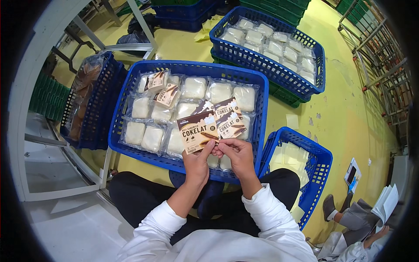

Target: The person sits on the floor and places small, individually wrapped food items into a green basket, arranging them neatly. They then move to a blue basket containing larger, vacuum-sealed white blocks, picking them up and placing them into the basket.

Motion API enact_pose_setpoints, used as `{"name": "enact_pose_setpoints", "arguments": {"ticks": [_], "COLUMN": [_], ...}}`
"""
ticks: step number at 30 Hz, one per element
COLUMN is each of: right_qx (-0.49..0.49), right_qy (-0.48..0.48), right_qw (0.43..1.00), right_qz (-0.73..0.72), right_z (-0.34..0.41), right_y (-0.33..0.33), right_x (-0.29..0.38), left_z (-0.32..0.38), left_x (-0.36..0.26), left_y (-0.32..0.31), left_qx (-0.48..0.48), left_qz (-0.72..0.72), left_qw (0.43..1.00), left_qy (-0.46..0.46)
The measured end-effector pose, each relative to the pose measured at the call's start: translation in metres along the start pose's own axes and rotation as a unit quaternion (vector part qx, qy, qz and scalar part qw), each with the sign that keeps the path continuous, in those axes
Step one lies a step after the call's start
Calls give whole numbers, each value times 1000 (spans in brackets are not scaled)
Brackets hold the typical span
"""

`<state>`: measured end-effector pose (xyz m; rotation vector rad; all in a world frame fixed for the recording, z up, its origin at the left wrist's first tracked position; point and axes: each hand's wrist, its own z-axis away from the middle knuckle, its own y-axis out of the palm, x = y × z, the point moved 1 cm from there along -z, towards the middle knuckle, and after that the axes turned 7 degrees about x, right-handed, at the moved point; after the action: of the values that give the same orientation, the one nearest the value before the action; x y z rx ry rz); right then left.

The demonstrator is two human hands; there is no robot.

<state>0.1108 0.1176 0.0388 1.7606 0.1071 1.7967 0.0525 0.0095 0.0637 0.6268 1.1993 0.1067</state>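
My left hand (pixel 198 160) is closed on a printed chocolate sandwich-bread label (pixel 196 129), its thumb at the lower right corner. Beside it, my right hand (pixel 238 157) pinches at that same corner, the fingertips of both hands meeting. More labels (pixel 230 126) lie just beyond my right fingers, over the bread. Both hands are above a blue plastic crate (pixel 188 65) filled with white sandwich breads in clear wrappers (pixel 152 138). At its far left, one label (pixel 154 81) rests on a wrapped bread and another (pixel 167 95) on the bread beside it.
A second blue crate of wrapped bread (pixel 266 60) stands on green crates at the upper right. A blue crate with yellow sheets (pixel 322 163) is at my right knee. Crates with brown bread (pixel 98 111) stand left, by a white metal frame (pixel 106 160). A seated person (pixel 356 226) holds papers at lower right.
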Motion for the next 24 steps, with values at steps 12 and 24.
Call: {"name": "enact_pose_setpoints", "arguments": {"ticks": [12,24], "right_qx": [16,-25], "right_qy": [26,35], "right_qw": [995,991], "right_qz": [90,127], "right_z": [-1,0], "right_y": [-6,-5], "right_x": [10,6], "left_z": [3,10], "left_x": [3,9], "left_y": [-3,1], "left_qx": [-32,-38], "left_qz": [-107,-196], "left_qw": [994,979], "left_qy": [20,36]}}
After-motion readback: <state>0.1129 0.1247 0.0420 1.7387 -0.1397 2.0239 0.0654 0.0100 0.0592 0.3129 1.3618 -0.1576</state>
